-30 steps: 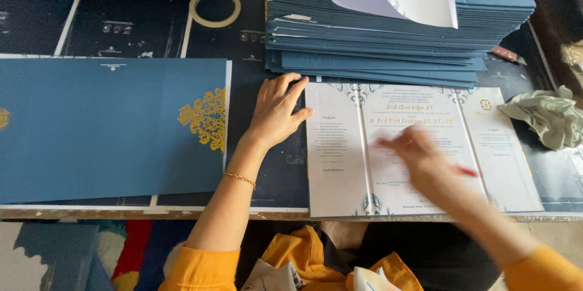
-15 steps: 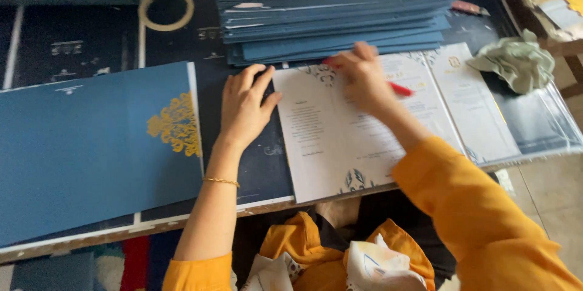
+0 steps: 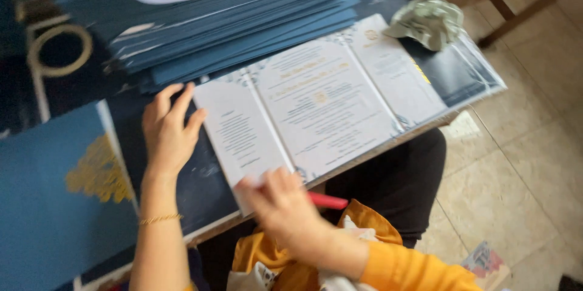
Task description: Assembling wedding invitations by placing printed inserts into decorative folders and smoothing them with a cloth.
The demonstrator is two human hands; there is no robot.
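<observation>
Tri-fold white card lies open and flat near the worktable's front edge, just below the stack of blue folders. Left hand presses down beside the card's left panel, palm flat, fingers spread, gripping nothing, a thin gold bangle at the wrist. Right hand, blurred, hovers over the card's lower left corner, apparently clasping a red pen. Crumpled cloth sits at the card's far right end.
</observation>
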